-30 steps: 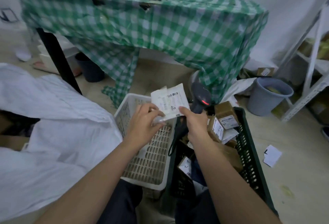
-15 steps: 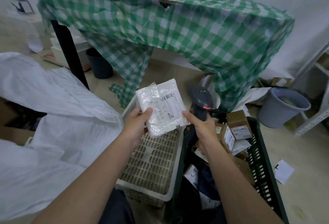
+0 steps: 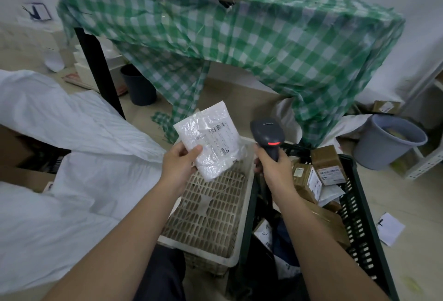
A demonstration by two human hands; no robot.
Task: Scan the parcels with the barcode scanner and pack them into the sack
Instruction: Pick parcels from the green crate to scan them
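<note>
Head camera view, looking down past two bare forearms at a cluttered floor. The left hand (image 3: pixel 178 165) grips a white padded parcel (image 3: pixel 211 141) by its lower left corner, thumb curled over the front. The parcel is held up above a white slotted crate (image 3: pixel 242 236); its long axis runs from lower right up to upper left, tilted, and its printed label with a barcode faces the camera. Just right of it, apart from it, the right hand (image 3: pixel 275 171) is wrapped around the handle of a dark barcode scanner (image 3: pixel 267 133). The scanner stands nearly upright, its head pointing up and away from the person, with a red light glowing on its near side. The white crate shows only its perforated bottom. Touching its right side is a dark green crate (image 3: pixel 357 207) holding brown cardboard boxes (image 3: pixel 326 165) with white labels, some soft packets and loose paper. A large white sack (image 3: pixel 79 157) lies spread across the left side, its edge just beside the white crate. Behind the hands stands a table draped in a green checked cloth (image 3: pixel 239 37) hanging toward the floor, with open floor between it and the crates. A grey bucket (image 3: pixel 390 141) stands at the right, near a white shelf frame, and a scrap of paper (image 3: pixel 389 229) lies on the floor beside the green crate.
</note>
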